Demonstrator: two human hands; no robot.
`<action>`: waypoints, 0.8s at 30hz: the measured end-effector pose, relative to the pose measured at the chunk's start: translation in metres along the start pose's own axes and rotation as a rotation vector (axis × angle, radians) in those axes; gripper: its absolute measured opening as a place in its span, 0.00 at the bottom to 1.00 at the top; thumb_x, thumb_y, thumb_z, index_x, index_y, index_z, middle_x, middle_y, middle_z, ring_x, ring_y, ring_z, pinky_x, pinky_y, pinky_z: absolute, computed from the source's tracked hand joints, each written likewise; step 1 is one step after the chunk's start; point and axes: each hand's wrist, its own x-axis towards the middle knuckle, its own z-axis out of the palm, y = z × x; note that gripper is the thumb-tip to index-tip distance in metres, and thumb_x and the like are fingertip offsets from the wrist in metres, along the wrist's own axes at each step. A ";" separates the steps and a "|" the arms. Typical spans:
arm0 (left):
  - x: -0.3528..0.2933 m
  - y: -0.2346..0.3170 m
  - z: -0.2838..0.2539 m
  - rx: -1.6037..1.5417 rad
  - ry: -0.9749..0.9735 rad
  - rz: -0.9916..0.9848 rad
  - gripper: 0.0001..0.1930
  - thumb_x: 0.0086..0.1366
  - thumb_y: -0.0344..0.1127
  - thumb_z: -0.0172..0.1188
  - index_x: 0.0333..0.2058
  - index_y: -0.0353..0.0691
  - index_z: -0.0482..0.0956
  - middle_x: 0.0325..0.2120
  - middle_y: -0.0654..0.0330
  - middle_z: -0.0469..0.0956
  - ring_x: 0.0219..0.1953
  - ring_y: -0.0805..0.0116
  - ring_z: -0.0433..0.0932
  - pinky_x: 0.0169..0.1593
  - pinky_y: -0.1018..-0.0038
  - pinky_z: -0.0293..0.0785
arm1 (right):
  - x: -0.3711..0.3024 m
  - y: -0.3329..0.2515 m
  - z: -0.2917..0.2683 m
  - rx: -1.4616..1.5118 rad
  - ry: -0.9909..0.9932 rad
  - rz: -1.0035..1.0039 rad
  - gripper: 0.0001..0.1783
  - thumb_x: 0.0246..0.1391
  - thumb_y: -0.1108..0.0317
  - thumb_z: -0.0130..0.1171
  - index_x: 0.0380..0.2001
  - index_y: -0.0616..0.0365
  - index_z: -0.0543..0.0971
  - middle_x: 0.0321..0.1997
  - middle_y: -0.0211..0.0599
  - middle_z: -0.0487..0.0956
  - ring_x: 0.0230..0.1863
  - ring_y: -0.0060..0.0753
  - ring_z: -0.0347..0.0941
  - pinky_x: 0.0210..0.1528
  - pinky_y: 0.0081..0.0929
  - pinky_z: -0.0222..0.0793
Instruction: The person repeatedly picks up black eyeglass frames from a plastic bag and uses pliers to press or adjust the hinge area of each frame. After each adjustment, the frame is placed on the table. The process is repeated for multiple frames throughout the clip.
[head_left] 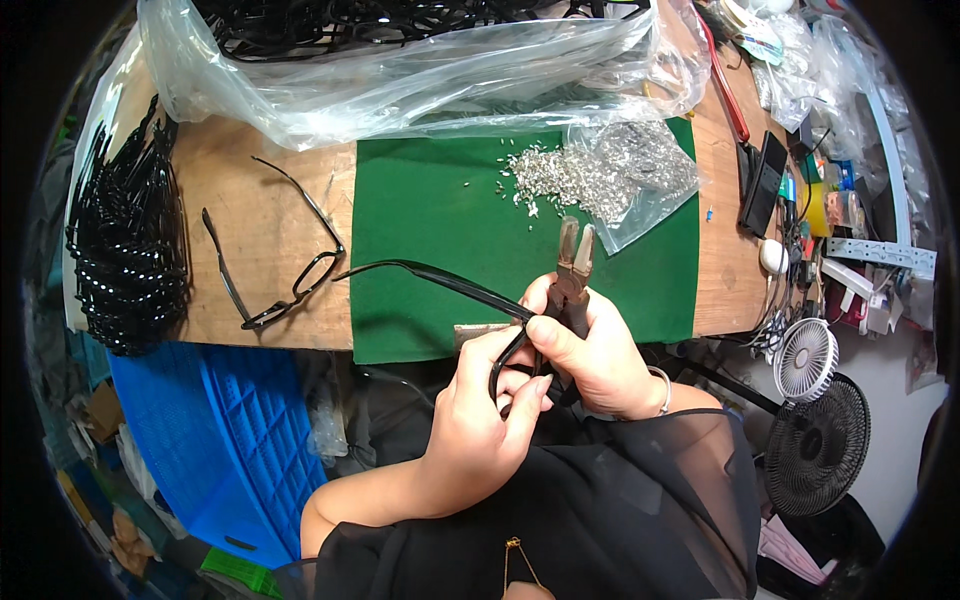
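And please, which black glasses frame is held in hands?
The held frame stretches left over the green mat, and the left hand grips it near the pliers. The loose frame, with no hand on it, lies on the wooden table.

0 words, numbers or signs are legible; the phone (764, 186) perhaps shows some, too small to read.

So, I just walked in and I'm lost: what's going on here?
The person's left hand holds black glasses; the right hand grips pliers, jaws pointing forward. Another black pair lies on the wood to the left. On the green mat, small silvery pieces lie beside and inside a clear bag.
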 end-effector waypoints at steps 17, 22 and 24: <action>-0.016 0.038 -0.033 -0.233 -0.122 -0.293 0.18 0.59 0.21 0.51 0.48 0.28 0.62 0.38 0.52 0.74 0.32 0.77 0.74 0.36 0.82 0.74 | 0.004 -0.015 -0.029 -1.064 -0.472 -0.432 0.11 0.43 0.69 0.58 0.31 0.59 0.69 0.27 0.39 0.71 0.32 0.42 0.68 0.34 0.32 0.64; -0.018 0.029 -0.030 -0.021 -0.125 -0.285 0.18 0.58 0.21 0.53 0.48 0.28 0.65 0.34 0.54 0.76 0.30 0.75 0.76 0.34 0.82 0.74 | 0.008 -0.017 -0.033 -1.123 -0.547 -0.504 0.12 0.44 0.67 0.58 0.32 0.58 0.69 0.27 0.39 0.70 0.32 0.42 0.67 0.35 0.33 0.64; -0.012 0.031 -0.034 0.281 -0.203 -0.103 0.16 0.56 0.22 0.55 0.44 0.29 0.68 0.31 0.54 0.76 0.28 0.71 0.76 0.32 0.79 0.74 | 0.010 -0.020 -0.034 -1.116 -0.566 -0.558 0.12 0.43 0.66 0.59 0.30 0.58 0.69 0.25 0.38 0.69 0.30 0.41 0.68 0.33 0.33 0.64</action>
